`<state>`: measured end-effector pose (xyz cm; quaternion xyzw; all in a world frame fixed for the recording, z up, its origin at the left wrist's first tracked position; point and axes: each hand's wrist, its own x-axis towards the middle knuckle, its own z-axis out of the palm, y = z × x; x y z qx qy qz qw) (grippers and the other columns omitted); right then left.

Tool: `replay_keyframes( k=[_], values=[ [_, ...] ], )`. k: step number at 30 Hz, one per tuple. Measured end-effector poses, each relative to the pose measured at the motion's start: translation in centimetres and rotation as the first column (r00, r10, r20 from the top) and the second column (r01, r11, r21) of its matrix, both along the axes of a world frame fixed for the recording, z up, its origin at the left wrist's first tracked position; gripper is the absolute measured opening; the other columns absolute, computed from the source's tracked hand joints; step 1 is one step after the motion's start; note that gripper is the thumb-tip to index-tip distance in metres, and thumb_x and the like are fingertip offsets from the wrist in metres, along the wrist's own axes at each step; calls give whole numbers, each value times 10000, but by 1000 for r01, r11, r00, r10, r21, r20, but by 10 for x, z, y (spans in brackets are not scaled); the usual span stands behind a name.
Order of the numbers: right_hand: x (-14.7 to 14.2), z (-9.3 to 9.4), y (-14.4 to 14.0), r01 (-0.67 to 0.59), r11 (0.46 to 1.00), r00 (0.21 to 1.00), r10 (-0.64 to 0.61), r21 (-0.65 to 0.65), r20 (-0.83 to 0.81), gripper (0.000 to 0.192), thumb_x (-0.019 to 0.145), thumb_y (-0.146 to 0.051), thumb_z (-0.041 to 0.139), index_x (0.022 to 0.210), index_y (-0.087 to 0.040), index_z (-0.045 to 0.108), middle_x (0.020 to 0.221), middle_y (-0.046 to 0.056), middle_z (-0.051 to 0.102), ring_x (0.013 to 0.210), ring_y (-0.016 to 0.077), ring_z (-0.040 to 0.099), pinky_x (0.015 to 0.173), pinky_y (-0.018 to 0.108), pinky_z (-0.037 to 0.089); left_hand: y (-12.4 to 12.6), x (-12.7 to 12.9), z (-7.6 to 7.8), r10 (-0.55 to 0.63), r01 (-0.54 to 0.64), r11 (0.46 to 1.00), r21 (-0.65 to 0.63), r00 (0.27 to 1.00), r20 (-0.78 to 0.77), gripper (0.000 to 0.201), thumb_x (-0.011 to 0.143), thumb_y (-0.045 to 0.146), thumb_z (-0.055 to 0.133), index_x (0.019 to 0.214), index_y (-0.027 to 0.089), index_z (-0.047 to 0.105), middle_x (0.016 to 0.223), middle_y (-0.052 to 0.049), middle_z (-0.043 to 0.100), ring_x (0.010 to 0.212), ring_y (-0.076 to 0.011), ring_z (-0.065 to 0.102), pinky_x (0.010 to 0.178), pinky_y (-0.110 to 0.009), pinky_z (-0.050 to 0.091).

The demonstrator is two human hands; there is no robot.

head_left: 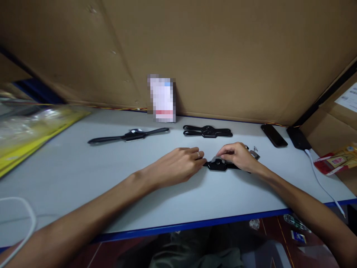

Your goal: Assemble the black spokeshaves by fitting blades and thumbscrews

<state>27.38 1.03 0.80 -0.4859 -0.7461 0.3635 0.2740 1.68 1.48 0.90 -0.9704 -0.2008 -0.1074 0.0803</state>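
Note:
A black spokeshave-like tool (219, 165) lies on the pale table (83, 178) between my hands. My left hand (178, 163), wearing a ring, grips its left handle, fingers curled. My right hand (237, 155) rests over the tool's middle and right side, fingertips on a small grey metal part on top. Another small metal piece (254, 153) lies just right of my right hand. Two more black tools lie farther back: one (129, 136) to the left, one (208, 131) at centre.
Cardboard walls (223, 56) enclose the back and right. A blurred card (163, 98) leans on the back wall. Two black phones (275, 136) (298, 137) lie at the right, one with a white cable (320, 180). Yellow-edged plastic packets (30, 130) sit at the left; a red packet (337, 160) right.

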Motion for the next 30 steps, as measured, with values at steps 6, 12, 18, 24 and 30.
replay_keyframes(
  k=[6, 12, 18, 24, 30],
  values=[
    [0, 1, 0, -19, 1000, 1000, 20, -23, 14, 183, 821, -97, 625, 825, -212, 767, 819, 17, 766, 789, 162, 701, 764, 312, 532, -1, 0, 0, 5, -5, 1000, -21, 1000, 9, 264, 1006, 177, 437, 1078, 183, 691, 882, -66, 673, 805, -181, 616, 703, -316, 472],
    [-2, 4, -2, -19, 999, 1000, 19, -28, 16, 174, 839, -119, 626, 829, -218, 769, 822, 12, 768, 790, 159, 699, 765, 309, 523, -1, 1, 1, 20, -19, 999, -35, 1000, 17, 264, 993, 197, 446, 1066, 182, 700, 857, -66, 652, 814, -187, 609, 724, -324, 496],
    [-3, 3, -3, -24, 998, 1000, 25, -53, 15, 96, 836, -150, 679, 826, -203, 759, 807, 16, 759, 765, 155, 679, 743, 300, 512, -3, 3, 3, 34, -34, 998, -46, 999, -2, 275, 1006, 187, 423, 1012, 177, 698, 861, -64, 646, 795, -180, 598, 714, -317, 488],
    [-3, 0, -1, -15, 999, 1000, 16, -35, 14, 131, 842, -119, 664, 809, -209, 752, 797, 12, 744, 763, 158, 668, 741, 306, 509, -3, 3, 2, 41, -40, 997, -62, 999, 25, 261, 1001, 181, 435, 994, 178, 696, 863, -64, 637, 792, -187, 593, 719, -333, 493],
    [-4, 1, -3, -7, 1000, 1000, 8, -24, 24, 133, 838, -117, 666, 795, -215, 745, 779, 6, 733, 747, 156, 657, 734, 310, 500, -4, 4, 6, 39, -40, 999, -33, 999, -33, 307, 992, 116, 394, 978, 165, 698, 858, -69, 640, 783, -200, 589, 662, -342, 465]
  ],
)
